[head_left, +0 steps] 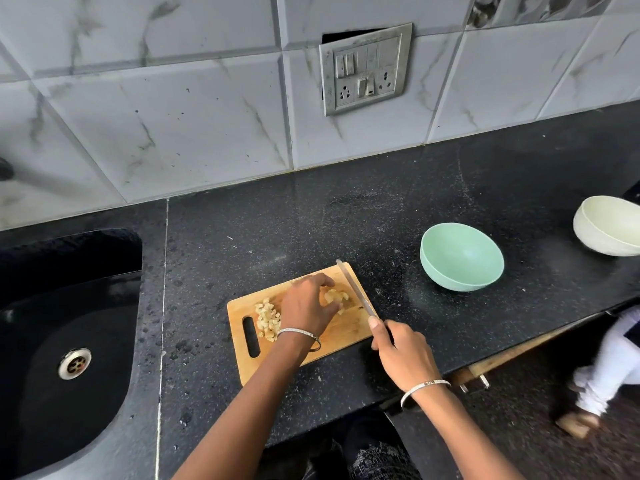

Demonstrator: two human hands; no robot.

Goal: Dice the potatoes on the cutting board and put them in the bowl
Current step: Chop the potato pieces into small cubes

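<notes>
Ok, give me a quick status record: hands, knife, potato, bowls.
left hand: fingers curled round potato pieces on the cutting board
right hand: grips knife, blade along the board's right side, beside those pieces
diced pile: on the board's left end, by the handle slot
green bowl: right of the board, no potato in it
cream bowl: further right, no potato visible
sink: left of the board

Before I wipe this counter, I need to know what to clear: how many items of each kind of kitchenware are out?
Bowls: 2 (green bowl, cream bowl)
Cutting board: 1
Knife: 1
Total: 4
</notes>
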